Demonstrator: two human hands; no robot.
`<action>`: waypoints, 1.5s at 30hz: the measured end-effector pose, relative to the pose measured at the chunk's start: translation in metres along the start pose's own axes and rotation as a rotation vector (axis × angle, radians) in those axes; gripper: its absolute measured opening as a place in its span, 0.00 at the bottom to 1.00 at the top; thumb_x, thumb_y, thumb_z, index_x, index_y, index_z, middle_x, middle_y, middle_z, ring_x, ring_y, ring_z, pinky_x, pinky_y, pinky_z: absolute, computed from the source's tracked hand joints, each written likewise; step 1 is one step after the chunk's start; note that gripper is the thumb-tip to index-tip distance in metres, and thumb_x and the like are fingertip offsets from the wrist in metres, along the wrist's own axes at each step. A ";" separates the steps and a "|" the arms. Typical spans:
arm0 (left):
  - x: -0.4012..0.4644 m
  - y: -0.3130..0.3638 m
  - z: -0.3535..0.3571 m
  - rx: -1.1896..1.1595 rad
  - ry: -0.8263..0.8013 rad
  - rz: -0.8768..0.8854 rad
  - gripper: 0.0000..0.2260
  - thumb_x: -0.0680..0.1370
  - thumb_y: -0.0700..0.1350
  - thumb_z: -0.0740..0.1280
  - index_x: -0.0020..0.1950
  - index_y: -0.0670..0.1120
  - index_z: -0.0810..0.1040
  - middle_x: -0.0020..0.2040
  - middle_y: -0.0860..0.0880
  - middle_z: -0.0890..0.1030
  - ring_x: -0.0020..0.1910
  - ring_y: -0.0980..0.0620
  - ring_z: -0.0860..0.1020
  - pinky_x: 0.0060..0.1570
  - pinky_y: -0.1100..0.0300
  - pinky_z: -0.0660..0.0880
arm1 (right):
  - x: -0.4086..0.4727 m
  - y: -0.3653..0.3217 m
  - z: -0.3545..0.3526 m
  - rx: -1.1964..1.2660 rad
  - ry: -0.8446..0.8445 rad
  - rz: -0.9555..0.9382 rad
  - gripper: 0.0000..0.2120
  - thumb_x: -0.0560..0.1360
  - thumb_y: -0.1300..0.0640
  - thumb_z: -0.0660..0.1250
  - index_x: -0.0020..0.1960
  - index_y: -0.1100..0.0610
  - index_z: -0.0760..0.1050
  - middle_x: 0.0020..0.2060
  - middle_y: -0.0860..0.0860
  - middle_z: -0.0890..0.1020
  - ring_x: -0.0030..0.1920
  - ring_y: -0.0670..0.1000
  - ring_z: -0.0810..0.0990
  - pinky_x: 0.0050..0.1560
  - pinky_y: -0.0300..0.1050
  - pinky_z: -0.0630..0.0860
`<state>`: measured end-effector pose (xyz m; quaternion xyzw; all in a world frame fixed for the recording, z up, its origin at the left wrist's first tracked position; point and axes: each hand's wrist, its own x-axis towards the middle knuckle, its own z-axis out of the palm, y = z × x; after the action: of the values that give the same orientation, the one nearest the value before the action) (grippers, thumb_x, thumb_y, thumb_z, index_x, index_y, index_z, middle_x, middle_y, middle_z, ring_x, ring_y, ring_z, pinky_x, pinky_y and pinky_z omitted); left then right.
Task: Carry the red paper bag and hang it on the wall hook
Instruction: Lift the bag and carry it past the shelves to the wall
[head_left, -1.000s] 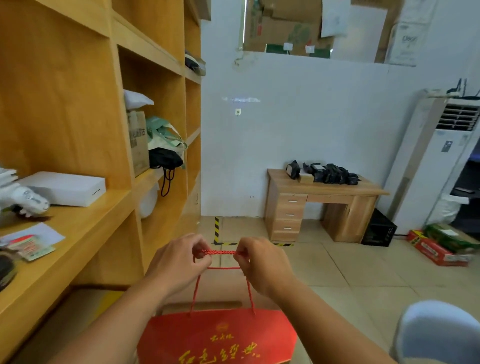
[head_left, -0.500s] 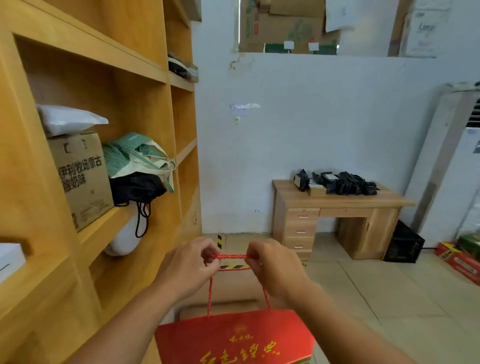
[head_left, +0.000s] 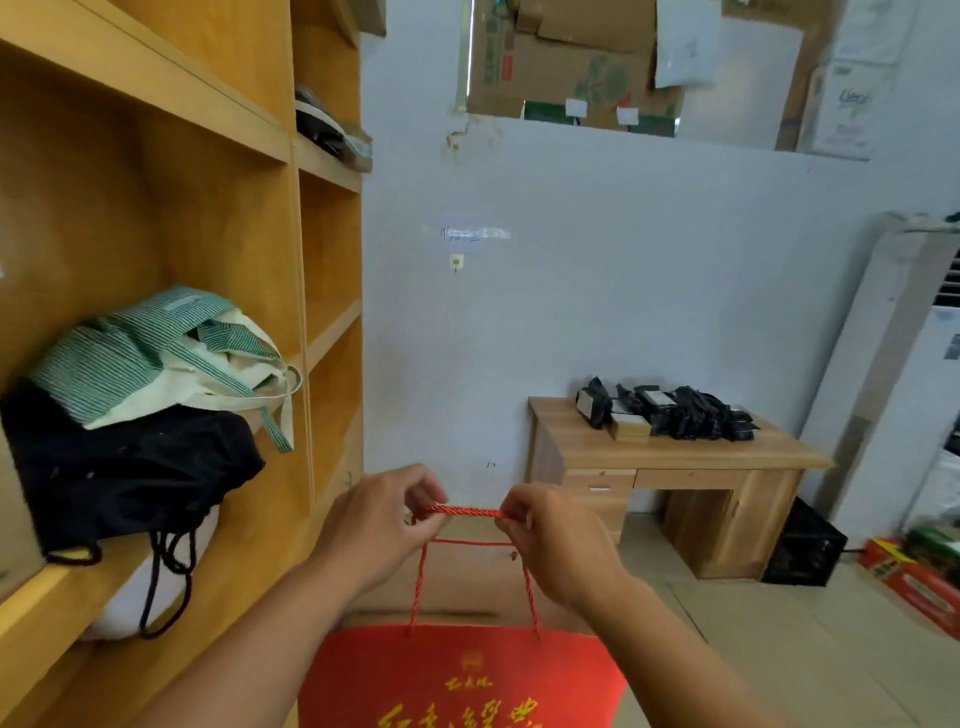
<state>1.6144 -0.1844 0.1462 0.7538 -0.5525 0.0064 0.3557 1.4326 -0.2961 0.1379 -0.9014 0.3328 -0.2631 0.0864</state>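
Below one hook (head_left: 456, 262), one red bag (head_left: 462, 675).

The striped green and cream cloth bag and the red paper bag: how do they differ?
The striped green and cream cloth bag lies slumped on a wooden shelf; the red paper bag hangs flat from its cord, gripped by the left hand and right hand. Only the red one bears gold lettering. Both have handles.
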 end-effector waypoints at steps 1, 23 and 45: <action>0.015 -0.006 0.003 -0.012 0.002 -0.003 0.06 0.74 0.52 0.78 0.45 0.56 0.81 0.39 0.60 0.84 0.41 0.62 0.82 0.39 0.64 0.75 | 0.015 0.004 0.003 -0.001 -0.002 -0.001 0.05 0.80 0.49 0.67 0.52 0.48 0.80 0.48 0.44 0.82 0.47 0.46 0.80 0.49 0.50 0.82; 0.371 -0.112 0.118 0.034 -0.038 -0.044 0.07 0.73 0.52 0.78 0.41 0.58 0.80 0.37 0.59 0.85 0.42 0.64 0.83 0.35 0.71 0.75 | 0.363 0.165 0.104 0.019 -0.040 -0.075 0.08 0.82 0.50 0.65 0.55 0.51 0.80 0.51 0.47 0.82 0.53 0.49 0.78 0.51 0.49 0.78; 0.720 -0.270 0.202 -0.018 -0.036 -0.005 0.07 0.72 0.50 0.78 0.40 0.57 0.81 0.37 0.59 0.86 0.41 0.60 0.84 0.41 0.59 0.82 | 0.703 0.279 0.239 0.085 -0.050 0.016 0.09 0.79 0.52 0.68 0.47 0.47 0.68 0.44 0.47 0.81 0.41 0.47 0.79 0.39 0.42 0.73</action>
<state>2.0437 -0.8537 0.1423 0.7519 -0.5571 -0.0130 0.3524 1.8546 -0.9677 0.1362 -0.9005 0.3262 -0.2539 0.1352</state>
